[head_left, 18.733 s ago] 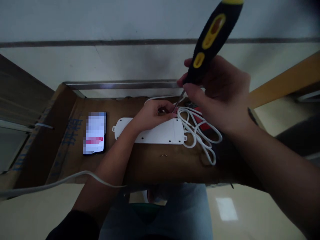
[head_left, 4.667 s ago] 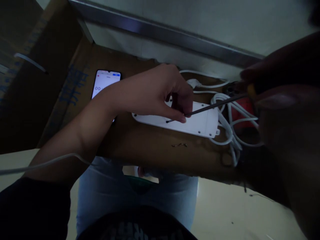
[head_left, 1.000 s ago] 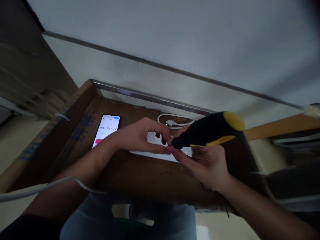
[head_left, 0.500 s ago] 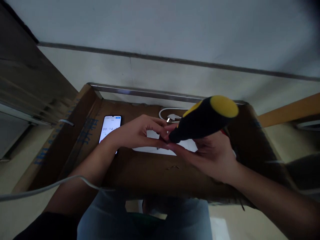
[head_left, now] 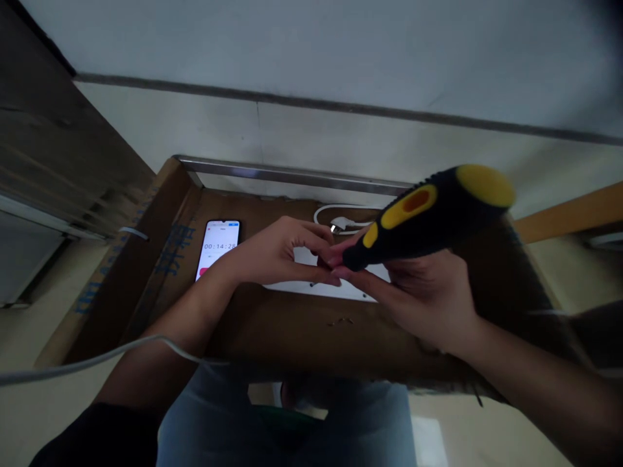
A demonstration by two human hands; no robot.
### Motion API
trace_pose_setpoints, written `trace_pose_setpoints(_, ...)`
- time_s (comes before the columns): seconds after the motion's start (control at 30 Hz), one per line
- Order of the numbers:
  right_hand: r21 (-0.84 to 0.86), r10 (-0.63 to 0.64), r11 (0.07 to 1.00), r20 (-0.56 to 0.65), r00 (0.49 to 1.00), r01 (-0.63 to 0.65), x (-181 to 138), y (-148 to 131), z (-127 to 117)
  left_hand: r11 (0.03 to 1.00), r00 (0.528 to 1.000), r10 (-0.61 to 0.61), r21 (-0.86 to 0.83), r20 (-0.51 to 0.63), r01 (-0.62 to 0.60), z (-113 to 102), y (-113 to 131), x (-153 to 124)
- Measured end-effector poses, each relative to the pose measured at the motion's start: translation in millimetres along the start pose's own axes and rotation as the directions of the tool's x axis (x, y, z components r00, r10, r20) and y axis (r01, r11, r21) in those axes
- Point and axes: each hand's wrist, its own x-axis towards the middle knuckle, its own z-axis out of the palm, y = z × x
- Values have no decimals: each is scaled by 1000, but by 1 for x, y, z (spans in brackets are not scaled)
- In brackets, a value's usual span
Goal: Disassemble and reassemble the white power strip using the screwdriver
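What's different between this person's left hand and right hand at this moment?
The right hand grips a black-and-yellow screwdriver, its handle tilted up to the right. The left hand holds no tool. The left hand's thumb and fingers arch down over the white power strip, while the right hand's fingers wrap under the screwdriver's handle. What they share: their fingertips meet over the power strip, which lies on the cardboard.

A phone (head_left: 217, 248) lies face up on the brown cardboard (head_left: 292, 337), screen lit with a timer, right next to some blue print. A couple of small metal bits (head_left: 341, 321) sit near the front edge. A metal rail (head_left: 292, 175) runs along the back, a pale cable (head_left: 97, 357) droops across the lower left, and a wooden board (head_left: 569, 217) sits off right.
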Motion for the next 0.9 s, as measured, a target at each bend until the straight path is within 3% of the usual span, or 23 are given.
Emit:
trace_pose_setpoints(0.27,-2,15,1000,-2,1000,-15,-1,2,0,1000,1000,-24,-9,5,24,0,-1,-1)
trace_pose_setpoints(0.9,-52,48,997,-16,999,-49,0,-5,-1,997,998,64,33,-22,-63,1,-1,0)
